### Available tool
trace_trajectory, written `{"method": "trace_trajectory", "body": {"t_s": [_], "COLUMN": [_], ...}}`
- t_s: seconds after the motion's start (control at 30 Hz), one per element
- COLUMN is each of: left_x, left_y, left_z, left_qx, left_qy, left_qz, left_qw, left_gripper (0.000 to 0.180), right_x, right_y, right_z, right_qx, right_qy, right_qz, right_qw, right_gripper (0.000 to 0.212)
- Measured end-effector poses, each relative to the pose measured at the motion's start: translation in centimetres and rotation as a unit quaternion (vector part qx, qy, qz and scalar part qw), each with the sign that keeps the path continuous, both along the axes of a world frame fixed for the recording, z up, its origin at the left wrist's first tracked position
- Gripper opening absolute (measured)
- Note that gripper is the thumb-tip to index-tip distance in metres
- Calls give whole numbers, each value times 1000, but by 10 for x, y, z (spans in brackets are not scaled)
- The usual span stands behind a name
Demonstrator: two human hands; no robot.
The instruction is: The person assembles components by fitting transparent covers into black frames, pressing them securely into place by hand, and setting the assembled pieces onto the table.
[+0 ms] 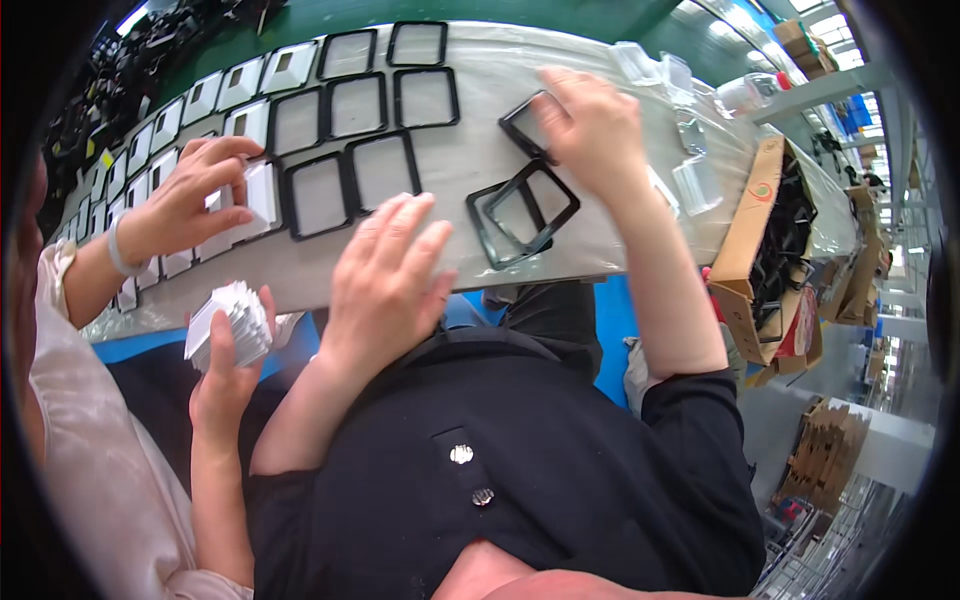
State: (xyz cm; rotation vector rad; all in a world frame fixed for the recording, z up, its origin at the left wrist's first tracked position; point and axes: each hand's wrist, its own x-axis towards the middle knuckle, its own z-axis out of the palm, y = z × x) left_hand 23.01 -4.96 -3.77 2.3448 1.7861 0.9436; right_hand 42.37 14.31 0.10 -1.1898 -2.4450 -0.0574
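My right hand (598, 130) is at the far right part of the table, closed over the right side of a black rectangular frame (519, 125); its fingertips are partly hidden. Just below it, two more black frames (540, 236) lie crossed, one overlapping the other. My left hand (388, 268) hovers at the table's near edge with its fingers stretched out and nothing in it. Its fingertips are close to the bottom of a black frame (412, 165) in the laid-out rows. Several such frames stand side by side there, some at the left filled with white pieces (290, 66).
At my left a co-worker's hand (195, 190) touches a white piece, and the other hand holds a stack of white pieces (228, 328). Clear plastic pieces (697, 185) and a red-capped bottle (750, 93) lie at the right. A cardboard box (745, 260) holds black parts beside the table (470, 55).
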Motion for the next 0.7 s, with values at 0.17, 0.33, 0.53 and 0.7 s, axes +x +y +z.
{"method": "trace_trajectory", "body": {"t_s": [0.17,0.33,0.53,0.7], "left_x": [38,64,95,90], "left_y": [43,64,82,81], "left_z": [-2,-14,-11,-2], "left_qx": [-29,-47,-13,17], "left_qy": [16,16,-7,-77], "left_qz": [-77,-86,-88,-54], "left_qw": [996,995,996,995], "left_gripper": [62,67,61,63], "right_x": [87,101,111,122], "right_y": [108,143,152,157], "right_z": [-8,-23,-40,-38], "right_qx": [-6,5,102,172], "right_qy": [-37,-120,-148,-103], "right_qz": [-157,-195,-136,-126], "right_qw": [987,973,974,972], "right_gripper": [45,49,29,17]}}
